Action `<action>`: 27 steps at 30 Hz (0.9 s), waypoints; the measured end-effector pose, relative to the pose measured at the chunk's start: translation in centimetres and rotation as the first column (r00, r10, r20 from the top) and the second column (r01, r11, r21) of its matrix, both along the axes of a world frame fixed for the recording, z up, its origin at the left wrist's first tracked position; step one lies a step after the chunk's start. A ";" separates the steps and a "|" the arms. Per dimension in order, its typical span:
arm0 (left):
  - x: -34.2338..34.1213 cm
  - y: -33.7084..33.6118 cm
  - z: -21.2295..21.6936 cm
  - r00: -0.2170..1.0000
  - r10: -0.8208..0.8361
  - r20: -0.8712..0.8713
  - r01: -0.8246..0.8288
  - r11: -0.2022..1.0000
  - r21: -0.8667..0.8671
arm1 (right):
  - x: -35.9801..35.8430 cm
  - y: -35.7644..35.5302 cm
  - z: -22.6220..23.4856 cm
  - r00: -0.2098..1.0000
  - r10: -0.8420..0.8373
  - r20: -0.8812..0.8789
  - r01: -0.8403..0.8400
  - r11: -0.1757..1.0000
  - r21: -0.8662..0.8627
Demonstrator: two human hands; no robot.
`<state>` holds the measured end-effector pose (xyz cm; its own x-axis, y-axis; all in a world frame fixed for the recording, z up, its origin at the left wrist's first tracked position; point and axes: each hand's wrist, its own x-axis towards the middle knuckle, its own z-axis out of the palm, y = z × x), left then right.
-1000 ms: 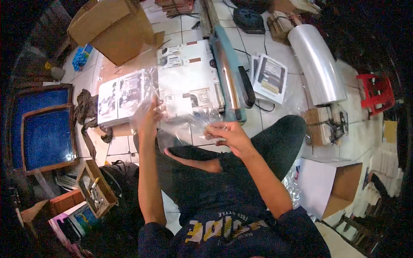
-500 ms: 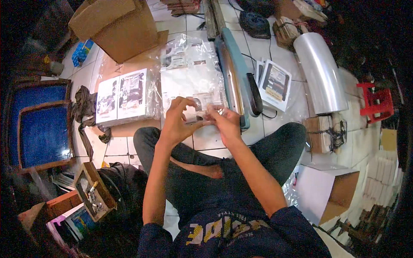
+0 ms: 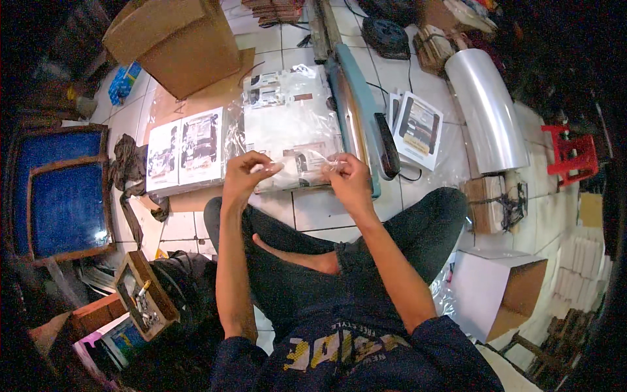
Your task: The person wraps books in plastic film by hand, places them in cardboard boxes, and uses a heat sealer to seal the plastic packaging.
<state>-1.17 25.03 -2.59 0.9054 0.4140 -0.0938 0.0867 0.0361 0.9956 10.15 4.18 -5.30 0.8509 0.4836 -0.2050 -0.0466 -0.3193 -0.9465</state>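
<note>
The left hand (image 3: 244, 178) is above the near-left corner of a white printed pile (image 3: 287, 121), thumb and forefinger meeting on what appears to be an edge of clear film (image 3: 315, 157); glare makes that grip hard to confirm. The right hand (image 3: 351, 181), over the pile's near-right corner, pinches the film between thumb and fingertips. The film spans the gap between them, above the pile's near edge, and the pile lies on the tiled floor (image 3: 310, 215), between a cardboard sheet (image 3: 189, 201) on its left and a teal bar sealer (image 3: 356, 121) just beside its right edge. Handling this film well probably means pinching only its margin, with both grips level and the tension light: thin plastic is likely to cling and crease if one side sags. Rolling thumb against forefinger may help part layers that stick, and the right knuckles are best held clear of the sealer.
</note>
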 end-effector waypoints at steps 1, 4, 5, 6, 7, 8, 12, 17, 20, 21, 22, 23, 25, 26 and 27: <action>0.4 -1.0 0.7 0.999 0.035 -0.002 -0.035 0.988 0.150 | 0.1 -0.1 0.5 0.993 -0.066 -0.096 0.072 0.995 0.065; 0.2 -3.7 1.1 0.998 0.008 0.065 -0.053 0.671 0.739 | -0.3 0.6 3.5 0.939 -0.171 -0.297 0.199 0.978 0.067; 0.0 -4.0 -0.1 0.997 0.045 0.061 -0.076 0.636 0.768 | -0.2 0.2 4.1 0.893 -0.198 -0.404 0.222 0.975 0.014; -0.4 -3.8 -1.0 0.994 0.089 0.061 -0.102 0.595 0.797 | -0.2 -0.9 4.4 0.891 -0.226 -0.394 0.249 0.968 0.009; -0.6 -3.9 -1.1 0.989 0.143 0.047 -0.122 0.586 0.801 | -0.3 -2.1 4.3 0.910 -0.040 -0.413 0.068 0.996 0.053; -0.7 -3.9 -1.3 0.980 0.198 0.032 -0.143 0.576 0.805 | -0.5 -3.4 4.2 0.894 0.148 -0.424 -0.117 0.988 0.099; -0.6 -3.8 -0.9 0.992 0.039 0.121 -0.127 0.323 0.938 | 0.3 -10.9 5.4 0.832 0.511 -0.218 -0.547 0.821 -0.165; -1.3 -4.1 -2.5 0.988 0.027 -0.152 0.141 0.238 0.961 | 12.9 -14.7 1.8 0.766 -0.303 0.567 0.428 0.898 -0.099; -0.4 -6.5 -2.1 0.982 0.071 -0.175 0.146 0.306 0.941 | 20.5 -17.6 -4.0 0.575 -0.391 0.719 0.682 0.714 -0.158; -0.2 -7.0 -1.9 0.983 0.050 -0.175 0.141 0.397 0.907 | 22.1 -18.9 -5.2 0.649 -0.376 0.662 0.697 0.642 -0.319; -1.2 -6.5 -1.8 0.979 0.087 -0.183 0.137 0.382 0.914 | 22.2 -17.3 -5.1 0.738 -0.355 0.574 0.653 0.590 -0.475; -2.0 -6.1 -1.9 0.973 0.138 -0.186 0.111 0.426 0.898 | 22.8 -17.2 -4.2 0.943 -0.321 0.084 0.325 0.843 -0.429; -2.0 -6.3 -1.9 0.977 0.158 -0.143 0.047 0.495 0.868 | 23.6 -19.1 -5.1 0.941 -0.326 0.092 0.338 0.879 -0.336; -1.0 -6.3 -2.0 0.978 0.152 -0.142 0.048 0.503 0.863 | 24.1 -20.6 -5.4 0.934 -0.341 0.103 0.356 0.902 -0.243; -0.1 -5.8 -2.2 0.984 0.150 -0.101 -0.002 0.569 0.822 | 24.3 -21.1 -4.8 0.952 -0.243 0.189 0.296 0.888 -0.352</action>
<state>-1.28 19.19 -4.81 0.8728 0.4469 0.1961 0.2650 -0.7714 0.5785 34.45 -16.89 -10.07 0.9698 0.1429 -0.1977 -0.0612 -0.6419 -0.7643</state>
